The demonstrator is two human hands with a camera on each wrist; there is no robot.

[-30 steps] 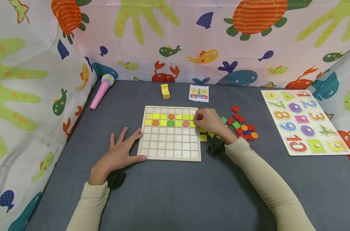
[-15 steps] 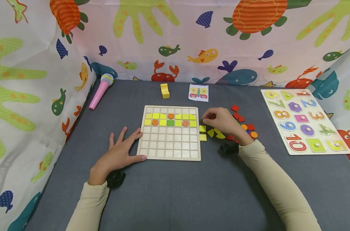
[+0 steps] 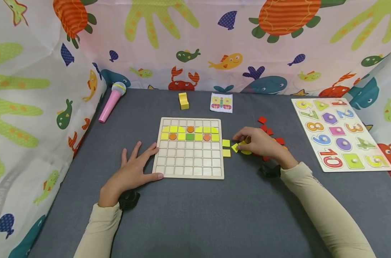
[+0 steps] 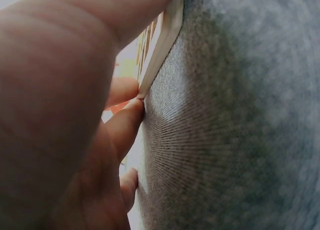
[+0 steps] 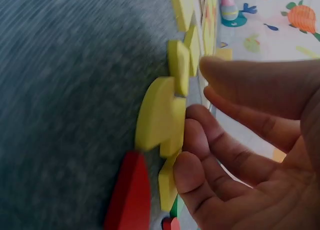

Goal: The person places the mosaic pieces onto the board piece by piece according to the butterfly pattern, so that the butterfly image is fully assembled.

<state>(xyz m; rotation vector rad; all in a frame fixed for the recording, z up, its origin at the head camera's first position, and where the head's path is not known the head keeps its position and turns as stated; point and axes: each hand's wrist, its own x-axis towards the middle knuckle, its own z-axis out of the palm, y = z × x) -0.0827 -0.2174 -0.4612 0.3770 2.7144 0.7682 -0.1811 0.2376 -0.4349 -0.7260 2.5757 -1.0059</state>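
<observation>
Resting left of centre, fingers spread, your left hand (image 3: 131, 175) touches the pale wooden grid board (image 3: 189, 162) at mid-frame, its second and third rows from the top filled with yellow, orange and green tiles (image 3: 189, 137). Right of centre, your right hand (image 3: 263, 144), fingers bent, gripping nothing, is above loose yellow tiles (image 3: 226, 153), some square, some curved-edged. Beyond lie red tiles (image 3: 262, 120).

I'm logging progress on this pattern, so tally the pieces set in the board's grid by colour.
Yellow tiles: 10
Orange round tiles: 3
Green tile: 1
Total on the board: 14
</observation>
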